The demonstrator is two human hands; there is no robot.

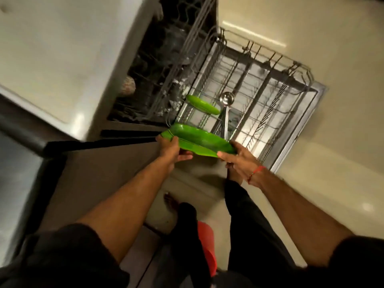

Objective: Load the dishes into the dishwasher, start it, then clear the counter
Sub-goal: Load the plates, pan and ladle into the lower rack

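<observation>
I hold a green plate [199, 140] between both hands, just in front of the pulled-out lower rack [259, 80] of the open dishwasher [166, 59]. My left hand [172, 150] grips the plate's left rim, thumb on top. My right hand [243, 159] grips the right rim and also holds a steel ladle [226, 109], whose bowl points up over the rack. A second green plate [202, 104] stands on edge in the rack's near left corner.
The counter [62, 48] runs along the upper left above the dishwasher. Dark items sit in the upper rack [176, 48] inside the machine. The open dishwasher door [301, 125] juts over the cream floor [332, 163]. My legs and a bare foot [170, 201] stand below.
</observation>
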